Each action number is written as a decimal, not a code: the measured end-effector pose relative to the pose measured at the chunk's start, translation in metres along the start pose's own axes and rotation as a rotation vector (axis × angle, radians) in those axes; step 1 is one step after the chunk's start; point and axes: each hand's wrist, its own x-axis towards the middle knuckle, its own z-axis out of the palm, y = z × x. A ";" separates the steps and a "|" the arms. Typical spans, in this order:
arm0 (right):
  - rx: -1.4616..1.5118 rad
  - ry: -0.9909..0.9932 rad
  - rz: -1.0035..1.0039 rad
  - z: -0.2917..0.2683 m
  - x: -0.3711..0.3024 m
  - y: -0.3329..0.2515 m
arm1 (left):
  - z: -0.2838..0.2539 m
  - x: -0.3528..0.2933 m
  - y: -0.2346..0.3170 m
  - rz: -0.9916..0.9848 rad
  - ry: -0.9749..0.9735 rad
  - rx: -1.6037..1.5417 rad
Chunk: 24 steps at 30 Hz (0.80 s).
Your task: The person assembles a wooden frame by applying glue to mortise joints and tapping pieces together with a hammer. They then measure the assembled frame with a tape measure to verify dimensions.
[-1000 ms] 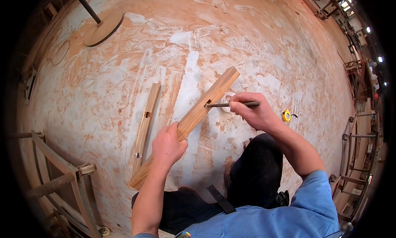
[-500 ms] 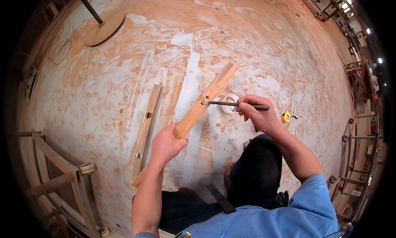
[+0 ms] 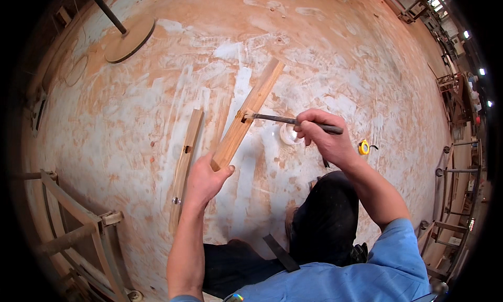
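My left hand (image 3: 203, 177) is closed around the lower end of a wooden bar (image 3: 262, 87), which slants up and away to the right above the floor. A dark notch is cut into the bar near its middle. In my right hand (image 3: 327, 137) is a thin, dark-handled brush (image 3: 283, 119), its pale tip touching the bar beside that notch. A white tub (image 3: 288, 135) stands on the floor, partly behind the right hand. To the left, a second wooden bar (image 3: 184, 168) with a notch lies on the floor.
A yellow tape measure (image 3: 364, 147) lies right of my right hand. A wooden frame (image 3: 73, 202) stands at the lower left, and a round base with a pole (image 3: 131, 40) at the far left. Wooden racks (image 3: 456, 192) line the right side.
The held bar has shifted a little left and away, and its face has turned. The brush tip has moved left with it, staying at the notch.
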 end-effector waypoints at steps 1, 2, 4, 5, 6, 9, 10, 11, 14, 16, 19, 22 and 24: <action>-0.022 0.004 0.009 0.001 0.003 0.004 | 0.001 0.000 0.003 -0.013 -0.007 -0.017; -0.045 0.009 0.018 0.002 0.007 0.009 | 0.003 0.000 0.005 -0.027 -0.015 -0.035; -0.011 0.006 0.059 0.004 0.012 0.012 | 0.004 0.000 0.000 -0.017 -0.001 -0.028; 0.012 0.023 0.031 0.003 0.011 0.009 | 0.005 0.001 -0.003 -0.012 0.005 -0.025; 0.037 0.036 0.004 0.001 0.009 0.006 | 0.004 0.002 -0.006 -0.028 0.013 -0.029; 0.123 0.117 -0.113 -0.020 0.002 0.017 | 0.005 0.007 -0.019 -0.066 0.033 -0.069; 0.161 0.154 -0.121 -0.031 0.000 0.022 | 0.005 0.010 -0.025 -0.072 0.039 -0.102; 0.207 0.189 -0.131 -0.043 -0.002 0.027 | 0.001 0.011 -0.027 -0.082 0.051 -0.127; -0.025 0.275 0.070 -0.070 0.002 0.059 | -0.001 0.011 -0.012 -0.145 0.050 -0.195; -0.182 0.303 0.232 -0.089 0.003 0.101 | 0.001 0.011 -0.011 -0.122 0.081 -0.260; -0.347 0.194 0.381 -0.086 0.011 0.148 | -0.004 0.013 -0.011 -0.075 0.163 -0.427; -0.527 0.149 0.200 -0.097 0.016 0.205 | -0.008 0.016 0.000 -0.044 0.213 -0.667; -0.632 0.152 0.009 -0.095 0.020 0.227 | -0.016 0.016 0.000 -0.004 0.277 -0.782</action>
